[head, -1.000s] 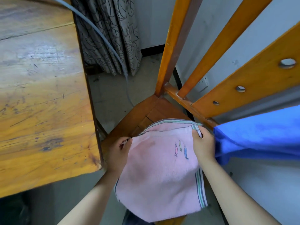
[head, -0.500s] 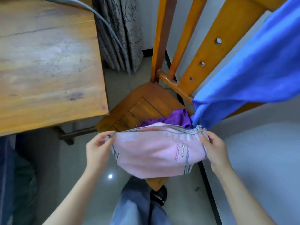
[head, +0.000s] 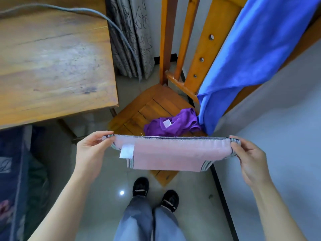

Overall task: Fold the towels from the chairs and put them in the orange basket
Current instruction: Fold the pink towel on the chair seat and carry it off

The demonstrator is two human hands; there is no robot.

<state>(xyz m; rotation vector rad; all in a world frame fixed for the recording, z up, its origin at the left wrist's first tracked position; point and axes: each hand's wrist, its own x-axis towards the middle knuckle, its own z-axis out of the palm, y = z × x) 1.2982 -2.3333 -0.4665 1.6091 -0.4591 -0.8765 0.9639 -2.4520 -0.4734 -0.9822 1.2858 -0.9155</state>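
Above the front edge of the wooden chair (head: 139,110), the pink towel (head: 170,153) is held up in the air by its 2 top corners. The left corner is pinched by the left hand (head: 90,152) between thumb and curled fingers; the right corner is pinched the same way by the right hand (head: 250,157). The top hem is drawn taut and level between the hands. The rest hangs short, with striped borders showing at both lower ends. A white label (head: 126,151) is seen near the left corner.

On the seat behind, a purple towel (head: 173,126) lies crumpled. A blue towel (head: 251,54) is draped over the chair back, its lower corner hanging just beside the purple one. A wooden table (head: 52,58) stands at left, crossed by a grey cable (head: 112,23). A patterned curtain (head: 135,40) hangs beyond. 2 black shoes (head: 140,186) are noted on the tiled floor (head: 191,206).
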